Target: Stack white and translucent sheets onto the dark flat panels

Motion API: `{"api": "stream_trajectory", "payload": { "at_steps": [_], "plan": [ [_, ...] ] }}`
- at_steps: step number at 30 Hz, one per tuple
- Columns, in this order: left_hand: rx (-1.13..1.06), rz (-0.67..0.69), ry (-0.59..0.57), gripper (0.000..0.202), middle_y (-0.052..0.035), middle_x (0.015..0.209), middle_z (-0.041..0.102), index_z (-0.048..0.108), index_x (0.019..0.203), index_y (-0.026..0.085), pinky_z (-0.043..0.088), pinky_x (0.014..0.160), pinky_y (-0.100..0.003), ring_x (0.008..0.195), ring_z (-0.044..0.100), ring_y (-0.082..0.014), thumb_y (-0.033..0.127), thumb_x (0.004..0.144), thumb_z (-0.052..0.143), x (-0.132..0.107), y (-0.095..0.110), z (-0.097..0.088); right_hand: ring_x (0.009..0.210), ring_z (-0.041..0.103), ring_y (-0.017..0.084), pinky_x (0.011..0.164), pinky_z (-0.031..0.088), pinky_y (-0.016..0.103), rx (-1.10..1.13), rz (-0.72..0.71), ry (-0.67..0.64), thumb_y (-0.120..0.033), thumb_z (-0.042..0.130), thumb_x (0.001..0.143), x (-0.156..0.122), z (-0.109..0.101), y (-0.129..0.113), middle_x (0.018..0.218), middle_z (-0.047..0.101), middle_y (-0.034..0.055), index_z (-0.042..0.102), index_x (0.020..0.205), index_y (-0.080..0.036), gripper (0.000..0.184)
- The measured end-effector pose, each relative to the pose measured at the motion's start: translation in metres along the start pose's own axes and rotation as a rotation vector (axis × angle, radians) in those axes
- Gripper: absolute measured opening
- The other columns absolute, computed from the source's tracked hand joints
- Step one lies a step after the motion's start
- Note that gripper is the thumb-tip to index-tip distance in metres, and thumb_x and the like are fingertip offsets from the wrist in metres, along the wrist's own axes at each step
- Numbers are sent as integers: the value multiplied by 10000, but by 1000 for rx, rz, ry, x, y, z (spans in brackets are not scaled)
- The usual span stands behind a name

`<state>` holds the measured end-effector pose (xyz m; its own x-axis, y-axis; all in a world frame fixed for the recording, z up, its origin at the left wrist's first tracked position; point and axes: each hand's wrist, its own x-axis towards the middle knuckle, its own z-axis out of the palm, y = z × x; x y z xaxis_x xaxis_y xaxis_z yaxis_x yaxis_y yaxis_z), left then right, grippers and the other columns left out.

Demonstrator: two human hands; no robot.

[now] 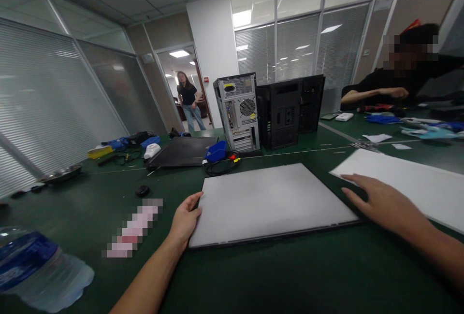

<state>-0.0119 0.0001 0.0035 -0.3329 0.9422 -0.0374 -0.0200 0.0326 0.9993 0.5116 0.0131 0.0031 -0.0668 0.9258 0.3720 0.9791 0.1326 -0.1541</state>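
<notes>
On my head-camera feed, the left hand (185,218) is clamped on the left edge of a white panel (271,203), lying flat on the green worktop (275,280) nearer than the computer cases (239,111) toward its far edge. The right hand (384,203) — thumb and fingers apart — hangs over a white sheet's (416,174) corner; I cannot tell whether they touch.

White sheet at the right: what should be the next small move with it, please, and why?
Probably the right hand should pinch the near left edge of the white sheet: its fingers reach over that edge, with the thumb spread apart from them. The left hand is at the left edge of the dark-rimmed panel, so it could steady that.
</notes>
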Motion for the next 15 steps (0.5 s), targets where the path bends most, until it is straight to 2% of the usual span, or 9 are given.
{"api": "stream_trajectory", "payload": {
  "at_steps": [2, 4, 7, 10, 13, 15],
  "plan": [
    [4, 0, 1, 443, -98, 1314, 604, 670, 1050, 178, 330, 1091, -365, 1259, 510, -206, -63, 700, 546, 1, -2, -1, 1196, 468, 401, 970, 408, 575, -76, 86, 43, -681, 408, 789, 3, 9, 37, 1352, 487, 170, 433, 1392, -164, 795],
    [2, 1, -3, 434, -99, 1313, 604, 666, 1056, 173, 322, 1096, -363, 1260, 509, -202, -54, 706, 548, 3, -3, -1, 1156, 488, 419, 966, 411, 559, -124, 190, 10, -730, 394, 755, 4, 19, 70, 1283, 518, 233, 432, 1373, -85, 895],
    [-9, 3, -4, 422, -100, 1305, 610, 667, 1054, 170, 321, 1096, -365, 1256, 513, -202, -45, 711, 546, 3, -4, -2, 1011, 558, 442, 837, 456, 574, -143, 353, -51, -787, 359, 731, 1, 29, 97, 1145, 581, 275, 473, 1315, -57, 941],
    [-4, 0, 5, 415, -103, 1300, 613, 671, 1041, 167, 325, 1093, -366, 1252, 517, -203, -46, 710, 542, 2, -3, -1, 949, 580, 430, 764, 463, 573, -107, 364, -74, -790, 368, 729, -1, 27, 95, 1086, 613, 247, 597, 1153, -123, 823],
    [1, -4, 12, 416, -101, 1306, 609, 672, 1037, 168, 331, 1089, -359, 1248, 521, -198, -50, 711, 533, 0, -1, 0, 818, 614, 357, 684, 473, 530, -59, 363, -81, -725, 305, 802, -1, 17, 83, 940, 654, 179, 666, 949, -207, 649],
    [7, -4, 15, 419, -100, 1306, 609, 674, 1037, 170, 334, 1087, -358, 1245, 524, -198, -51, 711, 531, -1, 1, 1, 670, 603, 318, 584, 457, 502, -66, 379, -33, -670, 234, 847, -1, 8, 76, 817, 646, 174, 660, 1006, -200, 654]
  ]
}}
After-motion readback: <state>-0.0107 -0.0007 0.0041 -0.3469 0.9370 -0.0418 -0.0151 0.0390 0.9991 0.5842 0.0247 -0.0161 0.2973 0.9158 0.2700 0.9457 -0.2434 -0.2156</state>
